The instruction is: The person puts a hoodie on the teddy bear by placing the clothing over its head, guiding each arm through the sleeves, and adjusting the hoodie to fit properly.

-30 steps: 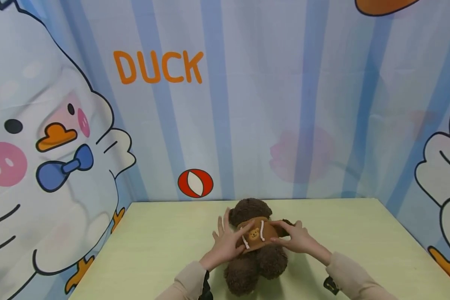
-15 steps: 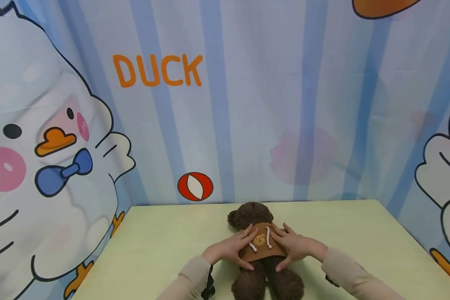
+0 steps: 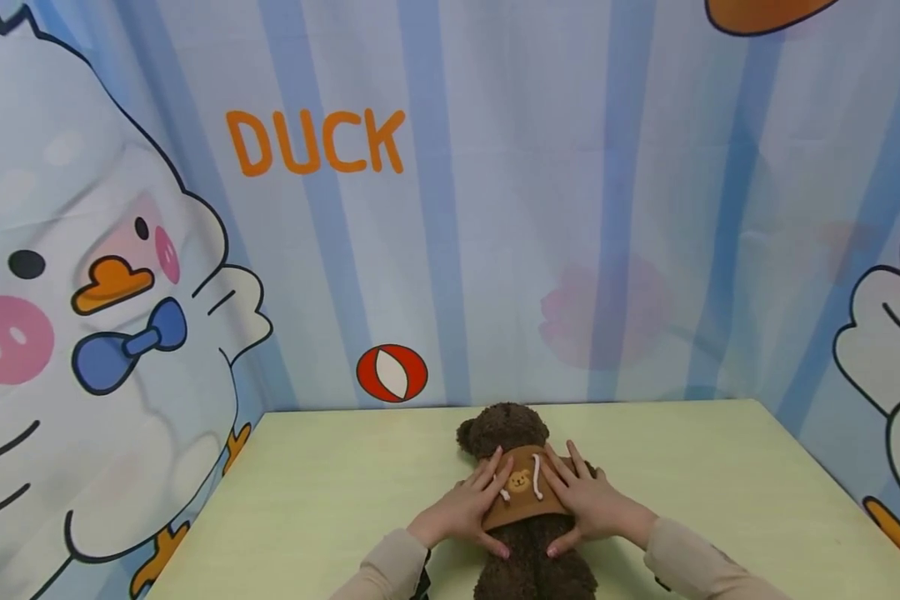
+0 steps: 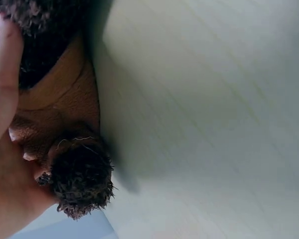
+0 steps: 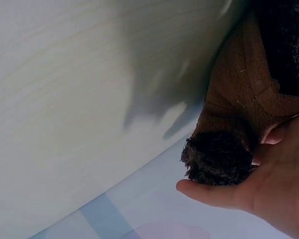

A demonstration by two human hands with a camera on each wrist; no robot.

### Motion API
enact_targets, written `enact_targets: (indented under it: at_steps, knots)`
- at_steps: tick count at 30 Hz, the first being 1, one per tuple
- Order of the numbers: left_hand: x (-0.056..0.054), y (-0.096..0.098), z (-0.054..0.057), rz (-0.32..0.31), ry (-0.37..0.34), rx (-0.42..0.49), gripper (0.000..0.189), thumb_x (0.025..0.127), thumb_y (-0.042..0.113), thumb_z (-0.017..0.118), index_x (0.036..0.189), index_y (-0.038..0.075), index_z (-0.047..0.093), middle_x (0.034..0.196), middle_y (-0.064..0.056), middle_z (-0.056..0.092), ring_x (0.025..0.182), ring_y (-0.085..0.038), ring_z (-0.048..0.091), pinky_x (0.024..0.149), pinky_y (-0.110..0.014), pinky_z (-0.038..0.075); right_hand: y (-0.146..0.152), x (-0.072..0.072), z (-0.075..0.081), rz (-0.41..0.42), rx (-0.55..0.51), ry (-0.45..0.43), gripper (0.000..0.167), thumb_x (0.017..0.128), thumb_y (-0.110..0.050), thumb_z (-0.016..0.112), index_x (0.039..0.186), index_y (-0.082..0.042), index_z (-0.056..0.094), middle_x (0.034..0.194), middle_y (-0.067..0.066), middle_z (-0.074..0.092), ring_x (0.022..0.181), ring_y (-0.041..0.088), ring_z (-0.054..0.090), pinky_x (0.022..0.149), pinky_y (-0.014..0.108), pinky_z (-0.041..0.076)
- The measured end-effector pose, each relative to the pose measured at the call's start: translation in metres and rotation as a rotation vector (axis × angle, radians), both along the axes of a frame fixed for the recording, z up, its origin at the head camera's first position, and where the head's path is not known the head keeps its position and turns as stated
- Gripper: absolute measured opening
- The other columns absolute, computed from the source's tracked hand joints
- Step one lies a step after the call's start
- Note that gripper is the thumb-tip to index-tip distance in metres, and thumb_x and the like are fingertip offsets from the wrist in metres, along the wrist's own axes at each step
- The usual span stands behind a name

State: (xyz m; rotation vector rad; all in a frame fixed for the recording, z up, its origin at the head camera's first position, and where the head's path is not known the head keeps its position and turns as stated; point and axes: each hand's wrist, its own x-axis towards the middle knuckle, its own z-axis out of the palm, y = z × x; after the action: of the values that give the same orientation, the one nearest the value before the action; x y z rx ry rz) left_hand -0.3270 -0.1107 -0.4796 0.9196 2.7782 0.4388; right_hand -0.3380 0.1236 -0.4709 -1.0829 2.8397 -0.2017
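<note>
A dark brown teddy bear (image 3: 506, 427) lies on the table with its head toward the back. It wears a brown hoodie (image 3: 525, 507) with white drawstrings and a small bear face on the front. My left hand (image 3: 461, 508) rests on the hoodie's left side, fingers spread and thumb toward the leg. Mirroring it, my right hand (image 3: 596, 504) lies spread over the right side, thumb low by the other leg. In the left wrist view a furry paw (image 4: 82, 179) sticks out of a sleeve beside the hand. The right wrist view shows the other paw (image 5: 217, 158) next to a straight finger.
The pale yellow table (image 3: 345, 475) ends at a blue-striped curtain (image 3: 495, 208) printed with ducks and the word DUCK. The same curtain stands along both sides of the table.
The hands went from fingers at the hoodie's edges to spread over its sides. The bear shifted toward me and lies straighter; its legs spread, then came closer together.
</note>
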Motion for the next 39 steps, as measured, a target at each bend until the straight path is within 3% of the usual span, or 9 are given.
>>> enact_targets:
  at_steps: [6, 12, 18, 21, 24, 28, 31, 35, 39]
  knots:
    - [-0.005, 0.007, 0.002, 0.039, 0.062, -0.058, 0.118, 0.064, 0.054, 0.071, 0.143, 0.022, -0.011, 0.151, -0.006, -0.012, 0.137, -0.033, 0.011, 0.094, -0.056, 0.033, -0.003, -0.003, 0.001, -0.042, 0.002, 0.002, 0.117, 0.059, -0.072, 0.057, 0.143, -0.004, 0.012, 0.148, 0.022, 0.002, 0.129, 0.054, 0.004, 0.081, 0.065, 0.034]
    - [-0.006, 0.002, -0.001, 0.008, 0.018, -0.016, 0.118, 0.065, 0.052, 0.071, 0.142, 0.024, -0.014, 0.150, -0.005, -0.017, 0.138, -0.032, 0.005, 0.096, -0.061, 0.027, -0.001, -0.003, -0.002, -0.028, -0.062, -0.048, 0.114, 0.062, -0.070, 0.058, 0.143, -0.006, 0.010, 0.148, 0.022, -0.001, 0.129, 0.055, 0.001, 0.079, 0.067, 0.034]
    - [-0.005, -0.014, -0.002, 0.047, -0.064, 0.166, 0.111, 0.068, 0.046, 0.071, 0.143, 0.030, -0.009, 0.148, -0.016, -0.016, 0.134, -0.045, 0.004, 0.088, -0.074, 0.016, 0.004, -0.005, 0.008, 0.015, -0.350, -0.076, 0.095, 0.070, -0.053, 0.065, 0.141, -0.006, 0.023, 0.143, 0.034, -0.002, 0.125, 0.059, -0.005, 0.087, 0.072, 0.022]
    - [-0.007, -0.019, 0.003, 0.095, -0.109, 0.252, 0.106, 0.070, 0.046, 0.069, 0.143, 0.032, -0.006, 0.150, -0.016, -0.006, 0.134, -0.045, 0.006, 0.086, -0.076, 0.013, 0.009, -0.012, 0.013, -0.034, -0.479, -0.106, 0.081, 0.075, -0.043, 0.065, 0.138, -0.005, 0.030, 0.141, 0.037, 0.003, 0.126, 0.059, 0.003, 0.090, 0.071, 0.018]
    - [-0.010, -0.022, 0.007, 0.115, -0.121, 0.293, 0.101, 0.073, 0.047, 0.067, 0.143, 0.032, -0.004, 0.150, -0.009, 0.009, 0.136, -0.039, 0.012, 0.086, -0.076, 0.014, 0.013, -0.021, 0.014, -0.120, -0.560, -0.122, 0.066, 0.083, -0.038, 0.059, 0.135, -0.003, 0.036, 0.139, 0.034, 0.021, 0.127, 0.052, 0.020, 0.092, 0.064, 0.027]
    - [-0.013, -0.023, 0.009, 0.117, -0.142, 0.339, 0.091, 0.079, 0.045, 0.061, 0.145, 0.023, 0.003, 0.149, -0.006, 0.018, 0.134, -0.033, 0.024, 0.096, -0.064, 0.023, 0.018, -0.027, 0.011, -0.301, -0.692, -0.280, 0.058, 0.090, -0.039, 0.048, 0.134, -0.003, 0.036, 0.136, 0.029, 0.033, 0.122, 0.046, 0.034, 0.083, 0.049, 0.045]
    - [-0.015, -0.023, 0.009, 0.148, -0.135, 0.375, 0.081, 0.084, 0.046, 0.053, 0.144, 0.014, 0.010, 0.147, -0.009, 0.023, 0.131, -0.030, 0.031, 0.099, -0.050, 0.032, 0.022, -0.029, 0.008, -0.412, -0.796, -0.458, 0.060, 0.091, -0.041, 0.044, 0.137, -0.003, 0.030, 0.138, 0.030, 0.026, 0.120, 0.048, 0.035, 0.072, 0.043, 0.051]
    - [-0.014, -0.024, 0.009, 0.193, -0.102, 0.405, 0.072, 0.088, 0.045, 0.046, 0.142, 0.006, 0.018, 0.144, -0.017, 0.028, 0.127, -0.034, 0.037, 0.096, -0.047, 0.037, 0.027, -0.029, 0.007, -0.448, -0.840, -0.575, 0.063, 0.093, -0.041, 0.040, 0.138, -0.001, 0.024, 0.140, 0.031, 0.020, 0.117, 0.052, 0.036, 0.073, 0.044, 0.051]
    - [-0.013, -0.027, 0.009, 0.204, -0.099, 0.421, 0.065, 0.091, 0.043, 0.041, 0.139, 0.002, 0.026, 0.140, -0.020, 0.033, 0.126, -0.035, 0.037, 0.096, -0.047, 0.038, 0.030, -0.029, 0.008, -0.432, -0.827, -0.577, 0.062, 0.093, -0.041, 0.039, 0.137, 0.000, 0.026, 0.139, 0.031, 0.021, 0.114, 0.053, 0.038, 0.073, 0.044, 0.051]
